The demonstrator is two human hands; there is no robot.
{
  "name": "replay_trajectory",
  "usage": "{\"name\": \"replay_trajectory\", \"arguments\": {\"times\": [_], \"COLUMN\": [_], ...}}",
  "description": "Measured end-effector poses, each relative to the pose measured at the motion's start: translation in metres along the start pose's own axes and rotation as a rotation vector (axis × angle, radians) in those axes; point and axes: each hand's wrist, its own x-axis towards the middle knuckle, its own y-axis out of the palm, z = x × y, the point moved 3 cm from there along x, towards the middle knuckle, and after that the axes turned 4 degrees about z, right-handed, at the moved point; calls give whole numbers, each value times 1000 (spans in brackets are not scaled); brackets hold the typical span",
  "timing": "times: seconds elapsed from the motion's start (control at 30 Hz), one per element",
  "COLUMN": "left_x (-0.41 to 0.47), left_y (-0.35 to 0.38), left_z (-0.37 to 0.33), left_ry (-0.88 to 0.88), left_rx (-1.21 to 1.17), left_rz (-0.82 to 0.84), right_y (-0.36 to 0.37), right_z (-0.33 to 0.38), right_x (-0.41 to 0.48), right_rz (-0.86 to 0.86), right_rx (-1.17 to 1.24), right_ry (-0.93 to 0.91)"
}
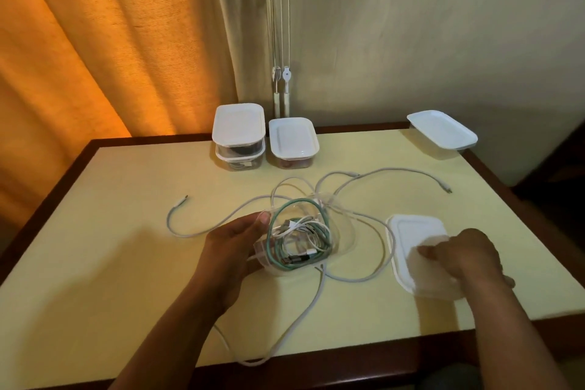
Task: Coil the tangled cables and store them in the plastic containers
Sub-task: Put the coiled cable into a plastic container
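A clear plastic container stands in the middle of the table with a coiled green cable and a white cable inside. My left hand grips its left wall. My right hand pinches the near edge of a white lid lying to the right. Long white cables lie loose and tangled around the container, one running off the table's front edge.
At the back stand two stacked lidded containers, a third lidded container beside them, and another lidded container at the back right corner. An orange curtain hangs at the left; blind cords hang behind the table.
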Motion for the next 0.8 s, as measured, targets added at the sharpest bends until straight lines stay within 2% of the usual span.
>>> {"name": "replay_trajectory", "arguments": {"times": [0.13, 0.23, 0.37, 0.43, 0.5, 0.57, 0.7, 0.8], "left_x": [1, 1, 3, 3, 2, 2, 2, 2], "left_y": [-1, -2, -4, -5, -6, -6, -8, -7], "left_z": [1, 0, 1, 1, 1, 1, 0, -2], "left_ry": [-2, -7, -31, -46, -53, -58, -64, -55], "left_rx": [13, 26, 43, 44, 52, 48, 60, 55], "left_rz": [-3, -14, -19, -13, -2, 15, 33, 44], "right_y": [2, -9, -18, -10, 11, 31, 46, 52], "right_z": [-1, 14, 53, 76, 91, 96, 88, 85], "right_x": [4, -20, -76, -101, -115, -117, -114, -118], "right_rz": [106, 35, -227, -268, -222, -67, 317, 419], "right_rx": [226, 418, 405, 276, 59, -105, -236, -295], "right_ry": [-73, -301, -896, -1299, -1561, -1593, -1333, -1318]}}
